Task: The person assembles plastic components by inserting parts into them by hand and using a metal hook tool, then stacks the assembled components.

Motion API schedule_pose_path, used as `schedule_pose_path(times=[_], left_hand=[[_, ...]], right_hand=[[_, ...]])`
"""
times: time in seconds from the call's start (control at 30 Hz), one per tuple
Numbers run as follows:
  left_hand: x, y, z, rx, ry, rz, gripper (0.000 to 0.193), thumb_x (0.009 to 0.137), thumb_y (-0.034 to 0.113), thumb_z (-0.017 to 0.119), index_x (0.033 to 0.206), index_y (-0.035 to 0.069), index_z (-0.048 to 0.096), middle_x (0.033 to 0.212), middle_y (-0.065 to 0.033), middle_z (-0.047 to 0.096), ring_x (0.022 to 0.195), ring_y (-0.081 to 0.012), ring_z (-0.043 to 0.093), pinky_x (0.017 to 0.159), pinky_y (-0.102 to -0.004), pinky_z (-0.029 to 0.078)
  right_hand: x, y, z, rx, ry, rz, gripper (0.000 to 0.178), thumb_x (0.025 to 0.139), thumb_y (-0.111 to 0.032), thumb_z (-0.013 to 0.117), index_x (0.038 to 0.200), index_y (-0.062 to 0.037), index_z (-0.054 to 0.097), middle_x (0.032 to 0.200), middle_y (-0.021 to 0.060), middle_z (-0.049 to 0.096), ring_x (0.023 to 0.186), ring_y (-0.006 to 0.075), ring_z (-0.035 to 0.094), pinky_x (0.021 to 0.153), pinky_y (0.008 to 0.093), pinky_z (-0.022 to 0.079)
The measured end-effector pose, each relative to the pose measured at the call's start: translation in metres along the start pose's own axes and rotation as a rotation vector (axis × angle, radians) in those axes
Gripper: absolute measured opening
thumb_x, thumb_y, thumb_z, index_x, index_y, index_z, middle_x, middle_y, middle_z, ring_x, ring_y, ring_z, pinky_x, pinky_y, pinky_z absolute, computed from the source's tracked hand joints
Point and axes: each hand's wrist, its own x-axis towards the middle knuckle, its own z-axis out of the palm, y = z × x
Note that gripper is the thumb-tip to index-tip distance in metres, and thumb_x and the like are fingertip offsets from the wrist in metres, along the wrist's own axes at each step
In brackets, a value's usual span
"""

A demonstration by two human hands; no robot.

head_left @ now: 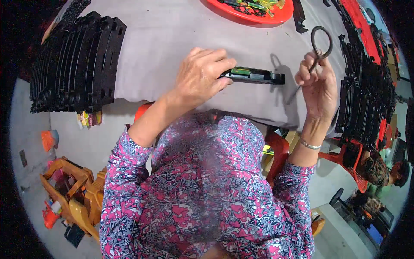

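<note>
My left hand point(200, 74) pinches the left end of a narrow black plastic housing point(261, 77), which lies across the cloth in front of me. A green-yellow strip, like a level vial, shows in its slot near my fingertips. To the right, my right hand point(320, 86) is raised, its fingers curled around a dark metal rod with a looped handle point(331, 42). The loop stands above my fist, and the thin shaft slants down towards the cloth, apart from the housing.
Stacks of black housings point(77, 64) stand at the left, with more piled point(366, 99) along the right. A red tray point(241, 18) at the far side holds yellow-green vials and small black pieces. Beside it lies another black part point(299, 19). A person point(379, 168) is at the far right.
</note>
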Motion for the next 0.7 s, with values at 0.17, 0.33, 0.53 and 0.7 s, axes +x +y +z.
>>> schedule_pose_path(times=[0.17, 0.33, 0.53, 0.7], left_hand=[[0.0, -0.004, 0.006, 0.001, 0.053, 0.026, 0.037, 0.068, 0.02, 0.079, 0.1, 0.006, 0.067, 0.085, -0.0084, 0.061, 0.081, -0.0291, 0.06, 0.073, -0.041, 0.046], [0.0, -0.005, 0.008, 0.001, 0.049, 0.017, 0.038, 0.068, 0.022, 0.08, 0.1, 0.006, 0.068, 0.086, -0.0082, 0.061, 0.082, -0.0294, 0.061, 0.073, -0.0406, 0.048], [0.0, -0.007, 0.009, -0.008, 0.051, 0.007, 0.036, 0.065, 0.021, 0.081, 0.096, 0.01, 0.068, 0.087, -0.0048, 0.059, 0.086, -0.0251, 0.061, 0.073, -0.0392, 0.049], [0.001, -0.009, 0.009, -0.033, 0.042, 0.044, 0.038, 0.069, 0.024, 0.079, 0.1, 0.005, 0.067, 0.087, -0.009, 0.06, 0.084, -0.0306, 0.06, 0.073, -0.0416, 0.048]], right_hand=[[0.007, 0.006, 0.049, 0.391, -0.192, 0.023, 0.032, 0.099, -0.036, 0.051, 0.088, -0.006, 0.05, 0.065, -0.0047, 0.032, 0.054, 0.0051, 0.025, 0.046, 0.0215, 0.019], [0.023, 0.029, 0.071, 0.406, -0.238, -0.202, 0.04, 0.1, -0.042, 0.042, 0.077, -0.0085, 0.043, 0.058, -0.0043, 0.025, 0.048, 0.0077, 0.019, 0.044, 0.0257, 0.015], [0.034, 0.046, 0.075, 0.361, -0.181, -0.127, 0.046, 0.101, -0.039, 0.042, 0.065, -0.0123, 0.03, 0.052, -0.0036, 0.022, 0.044, 0.0099, 0.016, 0.041, 0.0283, 0.015], [0.032, 0.048, 0.081, 0.332, -0.224, -0.176, 0.043, 0.1, -0.036, 0.045, 0.065, -0.0144, 0.031, 0.053, -0.0035, 0.023, 0.043, 0.01, 0.019, 0.041, 0.0285, 0.018]])
